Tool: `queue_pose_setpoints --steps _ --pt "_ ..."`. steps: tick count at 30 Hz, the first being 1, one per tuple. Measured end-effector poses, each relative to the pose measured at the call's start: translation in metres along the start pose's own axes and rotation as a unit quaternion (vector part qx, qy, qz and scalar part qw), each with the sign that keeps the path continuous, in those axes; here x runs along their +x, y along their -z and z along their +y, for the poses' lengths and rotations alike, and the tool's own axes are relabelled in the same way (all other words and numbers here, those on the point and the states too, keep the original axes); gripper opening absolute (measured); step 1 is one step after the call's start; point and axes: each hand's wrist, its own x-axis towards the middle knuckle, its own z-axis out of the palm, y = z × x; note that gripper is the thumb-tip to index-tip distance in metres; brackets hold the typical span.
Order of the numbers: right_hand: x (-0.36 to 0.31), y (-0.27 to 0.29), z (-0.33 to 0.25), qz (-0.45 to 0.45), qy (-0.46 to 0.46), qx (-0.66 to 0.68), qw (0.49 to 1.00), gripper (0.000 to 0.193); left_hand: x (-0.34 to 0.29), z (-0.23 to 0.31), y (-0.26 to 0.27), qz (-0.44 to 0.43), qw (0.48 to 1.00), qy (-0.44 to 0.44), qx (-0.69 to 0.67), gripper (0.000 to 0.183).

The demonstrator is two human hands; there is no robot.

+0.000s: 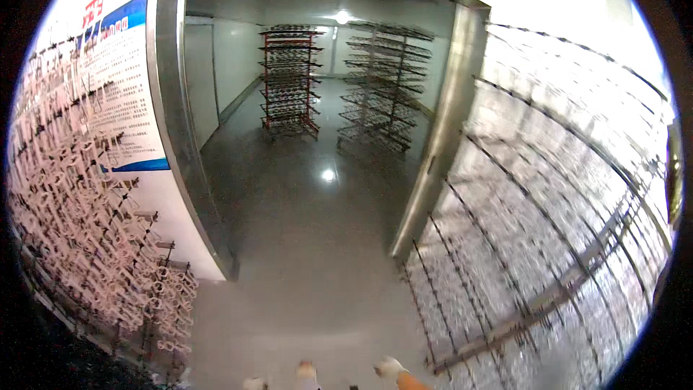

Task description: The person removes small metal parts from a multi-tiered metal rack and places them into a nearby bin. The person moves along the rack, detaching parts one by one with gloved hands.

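At the lower edge, right of the middle, my right hand [390, 367] shows in part, pale-covered at the fingers, with an orange-brown wrist behind it. Its fingers are too small and blurred to read, and no held thing can be made out. A small tan-and-white shape [307, 370] at the lower edge may be part of my left hand, but most of it is cut off. The right hand is nearest to a large rack [530, 310] of dark notched bars, hung with many clear or silvery small pieces.
Left stands another rack [94, 238] full of pinkish-white ring-shaped parts. Ahead, a metal-framed doorway [167, 101] opens into a room with a shiny grey floor [310, 209]. A red-framed tiered rack [290, 79] and a dark tiered rack [386, 87] stand inside. A poster [123, 94] hangs left.
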Motion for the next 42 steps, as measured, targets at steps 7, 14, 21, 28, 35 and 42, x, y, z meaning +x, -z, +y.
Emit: queue_pose_setpoints --steps 7,14,21,28,35,42 --pt "0.284 0.212 0.010 0.155 -0.330 0.510 0.779 0.012 0.122 0.162 0.112 0.024 0.999 0.030 -0.035 0.030" --pt "0.334 0.262 0.066 0.033 -0.389 0.443 0.807 0.014 0.248 0.371 0.213 0.048 0.953 -0.103 -0.280 0.031" --pt "0.524 0.440 0.196 0.087 -0.400 0.424 0.808 0.017 0.299 0.723 0.293 0.132 0.968 -0.211 -0.042 0.039" --pt "0.731 0.648 0.302 0.128 -0.320 0.402 0.848 0.019 0.401 0.851 0.316 0.042 0.993 -0.103 0.050 0.039" --pt "0.913 0.766 0.434 0.125 -0.287 0.374 0.873 0.021 0.539 1.153 0.352 0.038 0.959 -0.270 0.083 0.040" --pt "1.014 0.936 0.585 0.163 -0.280 0.369 0.871 0.024 0.521 1.614 0.368 0.028 0.797 -0.595 0.102 0.040"
